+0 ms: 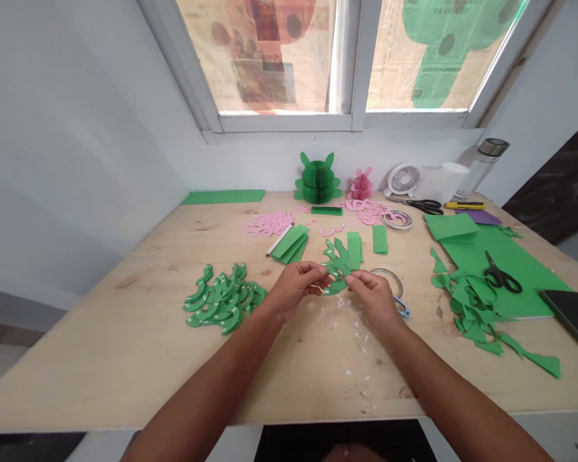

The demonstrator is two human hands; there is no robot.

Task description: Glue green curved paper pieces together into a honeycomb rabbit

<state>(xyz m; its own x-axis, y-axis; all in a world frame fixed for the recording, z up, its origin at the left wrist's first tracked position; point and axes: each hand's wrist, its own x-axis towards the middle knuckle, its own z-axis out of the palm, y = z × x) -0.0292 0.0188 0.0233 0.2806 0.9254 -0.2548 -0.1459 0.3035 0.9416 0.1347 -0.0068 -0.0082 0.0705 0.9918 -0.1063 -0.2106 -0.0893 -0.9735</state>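
Note:
Over the middle of the table, my left hand (298, 287) and my right hand (373, 296) pinch a curved green paper cutout (338, 271) between thumbs and fingers. Small white strips show on it. More green curved pieces seem to lie right behind it, so I cannot tell where its edges end. To the left of my hands spreads a pile of similar green cutouts (226, 298) with white strips. Tiny white scraps (356, 324) are scattered beneath my hands. Behind my right hand lie a tape ring (399, 282) and a light-blue tool (402, 308), partly hidden.
At the back stand a green paper figure (318, 182), a pink one (361, 185), a fan (403, 179) and a bottle (479, 170). Pink cutouts (270, 224) lie before them. Rightward are black-handled scissors (501, 276), green scraps (474, 311) and a phone (572, 317).

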